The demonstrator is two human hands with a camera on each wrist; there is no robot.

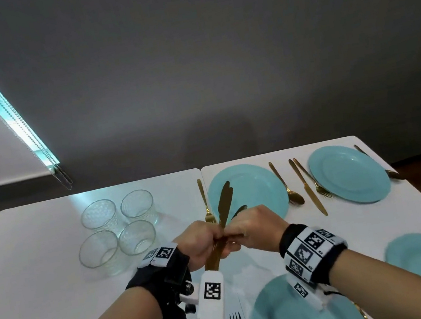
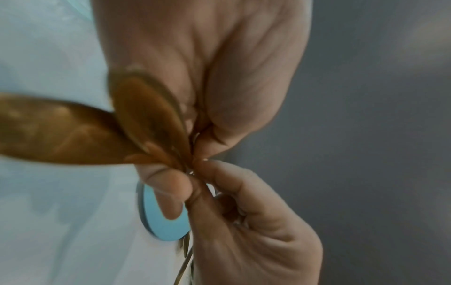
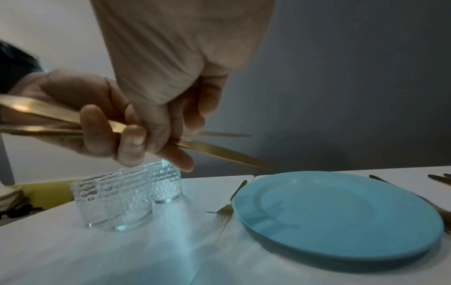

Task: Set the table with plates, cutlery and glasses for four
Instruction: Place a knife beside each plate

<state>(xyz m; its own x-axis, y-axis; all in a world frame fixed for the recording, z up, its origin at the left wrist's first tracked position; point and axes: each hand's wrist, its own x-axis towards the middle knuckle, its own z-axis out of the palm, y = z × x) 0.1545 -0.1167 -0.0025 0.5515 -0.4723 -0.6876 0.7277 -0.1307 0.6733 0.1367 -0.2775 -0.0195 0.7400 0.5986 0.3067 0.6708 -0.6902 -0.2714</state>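
I see my left hand [image 1: 203, 240] curled round a bundle of gold knives [image 1: 224, 203], blades fanning up over the far plate [image 1: 253, 188]; my right hand [image 1: 254, 226] meets it, fingers pinching one piece in that bundle, though which one I cannot tell. The hands hover above the middle of the white table [image 1: 43, 284]; four glasses [image 1: 116, 229] cluster toward its left edge; a second far plate [image 1: 349, 173] sits by the far right corner with cutlery on both sides; two more plates [image 1: 291, 315] lie along the near edge.
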